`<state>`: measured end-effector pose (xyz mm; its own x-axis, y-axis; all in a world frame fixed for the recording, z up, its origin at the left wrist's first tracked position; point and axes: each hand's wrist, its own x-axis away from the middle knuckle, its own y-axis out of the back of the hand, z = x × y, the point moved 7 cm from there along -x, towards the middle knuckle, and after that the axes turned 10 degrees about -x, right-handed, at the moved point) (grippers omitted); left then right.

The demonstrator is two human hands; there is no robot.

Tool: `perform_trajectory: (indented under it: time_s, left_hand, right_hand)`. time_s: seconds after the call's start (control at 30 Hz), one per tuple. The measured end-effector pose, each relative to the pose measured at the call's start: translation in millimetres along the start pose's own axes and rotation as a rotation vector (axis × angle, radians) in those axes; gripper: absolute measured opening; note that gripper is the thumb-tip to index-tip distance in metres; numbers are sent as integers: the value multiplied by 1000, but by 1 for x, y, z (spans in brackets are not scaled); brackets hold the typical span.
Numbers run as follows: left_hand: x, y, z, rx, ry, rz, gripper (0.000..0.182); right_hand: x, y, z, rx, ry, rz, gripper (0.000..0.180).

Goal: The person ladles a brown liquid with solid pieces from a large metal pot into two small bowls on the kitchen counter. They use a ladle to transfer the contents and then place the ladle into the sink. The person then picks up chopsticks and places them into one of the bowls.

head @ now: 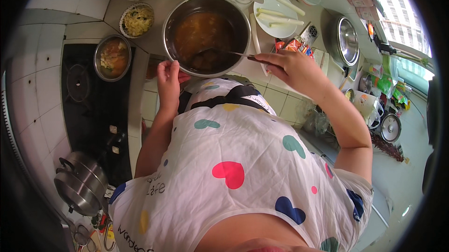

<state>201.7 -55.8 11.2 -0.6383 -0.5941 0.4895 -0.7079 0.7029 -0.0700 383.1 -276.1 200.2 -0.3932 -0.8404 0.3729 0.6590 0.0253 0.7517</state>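
Observation:
A large stainless steel pot [242, 24] stands at the counter's front edge, right before me. Brownish broth [205, 29] with pale bits fills its lower part. My left hand [169, 81] grips the near-left rim, thumb on top and fingers outside. In my right hand [294, 71] is the dark handle of a ladle [238, 54], which reaches over the pot's right rim. The ladle's bowl is down in the broth near the close side and is partly hidden by the liquid.
Left are a bowl of shredded egg-like food [137, 20] and a metal bowl of soup [112, 59] on the black gas stove [84, 118]. Right are a white plate [268, 29] with scallion stalks [277, 17], a red food packet [296, 45] and a steel basin [347, 38]. A steamer pot [82, 181] stands lower left.

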Motion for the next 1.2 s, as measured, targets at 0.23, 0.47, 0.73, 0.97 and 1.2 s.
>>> perform_trajectory:
  time_s: [0.23, 0.47, 0.73, 0.97, 1.2]
  left_hand:
    - [4, 1, 1, 0, -2, -66, 26]
    - [9, -1, 3, 5, -12, -147, 27]
    - [11, 0, 4, 7, -15, -202, 29]
    - [12, 4, 1, -10, 48, -120, 30]
    - [16, 10, -2, 31, 98, -30, 30]
  right_hand:
    - [-40, 20, -18, -213, -68, 260, 32]
    - [-39, 45, -27, -269, -146, 379, 33]
    - [-57, 27, -92, -605, -319, 394, 32]
    - [-36, -8, -113, -1156, -568, 454, 39]
    - [21, -48, -107, -1525, -601, 203, 43]
